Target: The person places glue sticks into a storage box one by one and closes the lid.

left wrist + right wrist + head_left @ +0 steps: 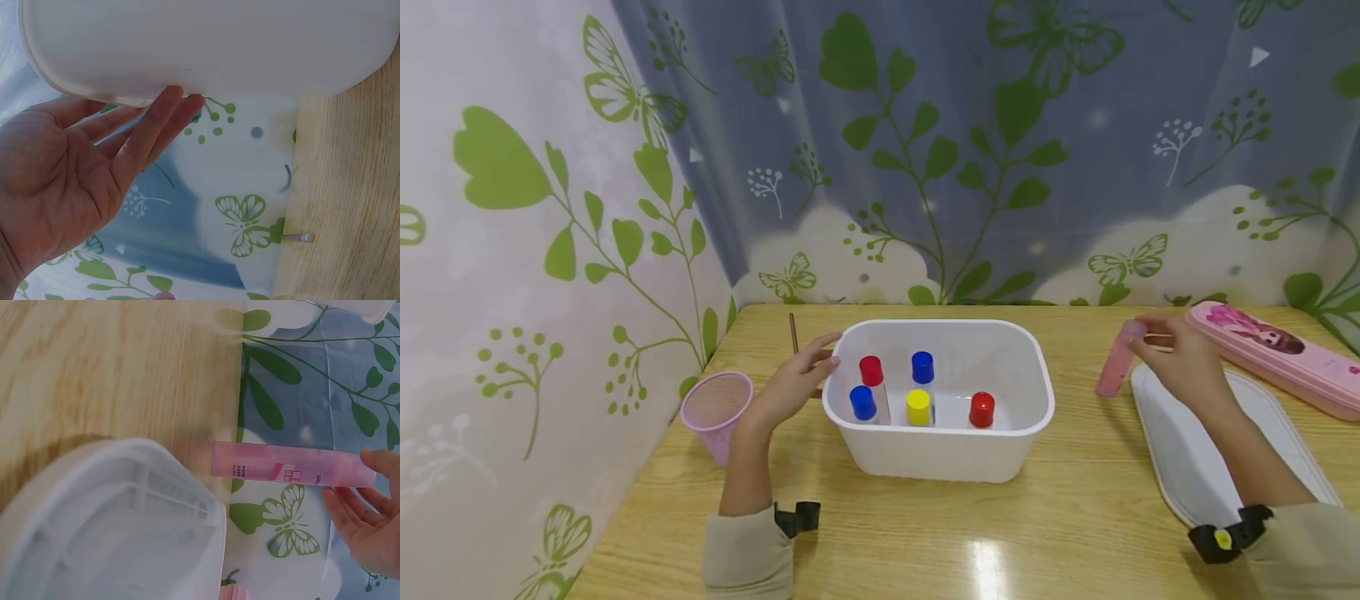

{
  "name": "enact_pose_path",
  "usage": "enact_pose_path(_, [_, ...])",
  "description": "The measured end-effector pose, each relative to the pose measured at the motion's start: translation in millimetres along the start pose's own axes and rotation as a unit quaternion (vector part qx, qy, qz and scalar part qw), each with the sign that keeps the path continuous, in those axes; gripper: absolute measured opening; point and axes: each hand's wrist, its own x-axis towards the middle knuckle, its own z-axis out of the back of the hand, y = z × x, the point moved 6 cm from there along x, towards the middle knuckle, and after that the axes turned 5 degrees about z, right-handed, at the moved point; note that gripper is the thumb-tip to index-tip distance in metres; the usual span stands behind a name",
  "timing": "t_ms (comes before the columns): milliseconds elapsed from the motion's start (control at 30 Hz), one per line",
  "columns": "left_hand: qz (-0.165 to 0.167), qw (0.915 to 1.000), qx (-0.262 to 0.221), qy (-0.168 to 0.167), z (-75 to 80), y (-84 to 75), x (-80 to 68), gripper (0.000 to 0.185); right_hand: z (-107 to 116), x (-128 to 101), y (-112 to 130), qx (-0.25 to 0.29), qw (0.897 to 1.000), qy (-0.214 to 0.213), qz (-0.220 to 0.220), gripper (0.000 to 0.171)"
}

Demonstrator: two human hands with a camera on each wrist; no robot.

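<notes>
Left hand (793, 382) is lying released, fingers straight, fingertips (178, 103) touching the left outer wall of the white tub (1030, 367) on the counter (1075, 533). Five capped bottles are standing in the tub: two red, two blue, one yellow (918, 407). Right hand (1180, 358) is grasping the top end of a pink tube (1116, 360), whose bottom end is resting on the counter just beside a white tray (1180, 450). A pink mesh cup (715, 412) is sitting at far left; a pink pencil case (1277, 354) is lying at far right.

Two red-capped bottles (871, 371), two blue-capped (922, 367), one yellow-capped (918, 407); one white tub (1000, 358), one pink tube (1118, 360).
</notes>
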Motion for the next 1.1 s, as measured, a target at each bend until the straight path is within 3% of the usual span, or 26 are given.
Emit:
enact_pose_path(500, [-0.006,1.0000,0.001,-0.003,0.4,-2.3,-1.5,0.047,4,-1,12,0.002,1.000,-0.018,0.014,0.043])
enact_pose_path(1100, [-0.009,0.9999,0.003,-0.002,1.9,-0.2,-0.3,0.047,34,11,92,0.027,0.996,-0.043,0.076,0.036])
